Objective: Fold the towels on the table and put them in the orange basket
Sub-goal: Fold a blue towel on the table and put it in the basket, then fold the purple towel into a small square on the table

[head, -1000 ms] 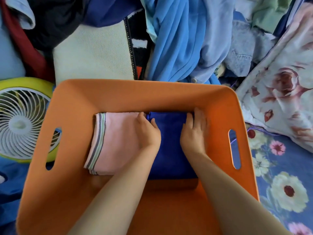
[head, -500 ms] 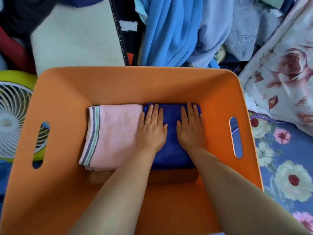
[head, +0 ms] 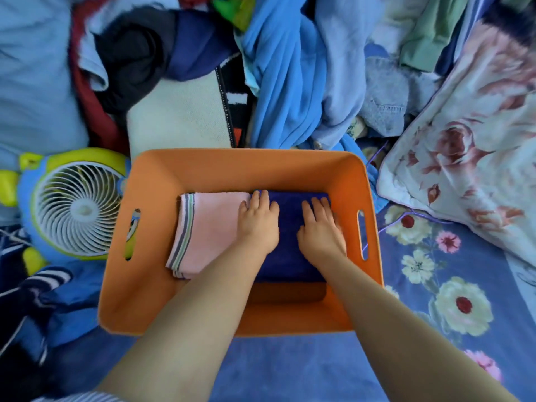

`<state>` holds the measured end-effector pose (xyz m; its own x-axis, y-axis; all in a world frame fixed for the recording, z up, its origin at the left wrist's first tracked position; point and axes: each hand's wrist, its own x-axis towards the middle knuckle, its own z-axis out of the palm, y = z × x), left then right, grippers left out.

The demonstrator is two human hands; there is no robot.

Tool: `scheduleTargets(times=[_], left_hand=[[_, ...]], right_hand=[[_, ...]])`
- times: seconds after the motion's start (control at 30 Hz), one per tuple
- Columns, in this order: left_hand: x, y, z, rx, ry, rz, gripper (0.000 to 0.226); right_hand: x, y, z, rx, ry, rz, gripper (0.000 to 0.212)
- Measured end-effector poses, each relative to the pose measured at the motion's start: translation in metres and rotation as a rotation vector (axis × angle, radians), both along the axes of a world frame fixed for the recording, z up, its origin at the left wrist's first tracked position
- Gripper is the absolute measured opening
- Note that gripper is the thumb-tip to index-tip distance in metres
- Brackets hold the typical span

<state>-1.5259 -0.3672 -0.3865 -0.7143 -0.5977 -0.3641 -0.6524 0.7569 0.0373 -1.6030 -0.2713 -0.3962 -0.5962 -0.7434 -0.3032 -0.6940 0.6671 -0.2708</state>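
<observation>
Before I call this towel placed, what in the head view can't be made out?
- Blue towel: much of its top hidden under left hand and right hand.
- Near inside wall of the orange basket: forearms cover it.
- Heaped fabrics beyond the basket: blurred, so further towels can't be identified.

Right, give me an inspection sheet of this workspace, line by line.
Surface: blue floral sheet, the orange basket standing on it.
Job's things: folded pink towel and folded dark blue towel lie side by side in the basket, against its far wall.
Clutter: pile of clothes behind the basket; floral quilt to the right; striped dark garment at lower left.
Grips: left hand flat, palm down, where the two towels meet; right hand flat on the blue towel. Neither grasps anything.
Cables: nothing seen.
Surroundings: small yellow and blue fan lying left of the basket.
</observation>
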Motion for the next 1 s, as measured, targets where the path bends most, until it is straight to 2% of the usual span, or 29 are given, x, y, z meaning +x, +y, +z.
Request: scheduleTargets(times=[0.13, 0.37, 0.5, 0.63, 0.77, 1.0], left_hand=[[0.008, 0.016, 0.064, -0.066, -0.068, 0.053, 0.043], [0.049, 0.071, 0.192, -0.156, 0.054, 0.055, 0.033], [0.077, 0.110, 0.253, -0.225, 0.106, 0.051, 0.032], [0.105, 0.158, 0.311, -0.300, 0.165, 0.018, 0.033], [0.142, 0.223, 0.360, -0.356, 0.253, -0.065, 0.031], [0.205, 0.342, 0.389, -0.372, 0.309, -0.285, 0.031]], right_hand=[[0.000, 0.012, 0.063, -0.105, 0.059, 0.043, 0.044], [0.032, 0.059, 0.197, -0.318, 0.144, 0.022, 0.023], [0.058, 0.097, 0.261, -0.405, 0.195, 0.058, 0.022], [0.090, 0.147, 0.320, -0.454, 0.255, 0.047, 0.036], [0.134, 0.221, 0.371, -0.498, 0.365, 0.000, 0.036], [0.221, 0.371, 0.424, -0.472, 0.493, -0.173, 0.036]])
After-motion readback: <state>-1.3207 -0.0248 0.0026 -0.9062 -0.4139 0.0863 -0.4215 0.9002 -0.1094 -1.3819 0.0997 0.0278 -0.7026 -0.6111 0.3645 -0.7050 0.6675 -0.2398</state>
